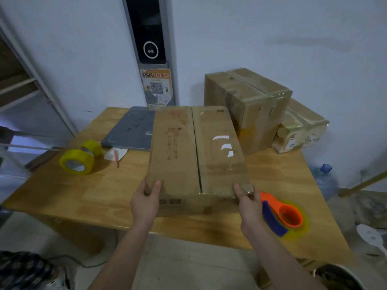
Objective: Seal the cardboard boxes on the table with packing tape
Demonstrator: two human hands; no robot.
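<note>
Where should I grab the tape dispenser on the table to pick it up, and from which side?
Probably by the blue handle at the near-left of the tape dispenser, coming from above with the right hand. It lies flat beside that hand, and the orange hub with its yellow tape is too wide to hold comfortably.

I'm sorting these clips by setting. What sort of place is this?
Probably a small, informal packing room: a wooden table holds taped boxes, yellow tape rolls and a tape dispenser.
</note>
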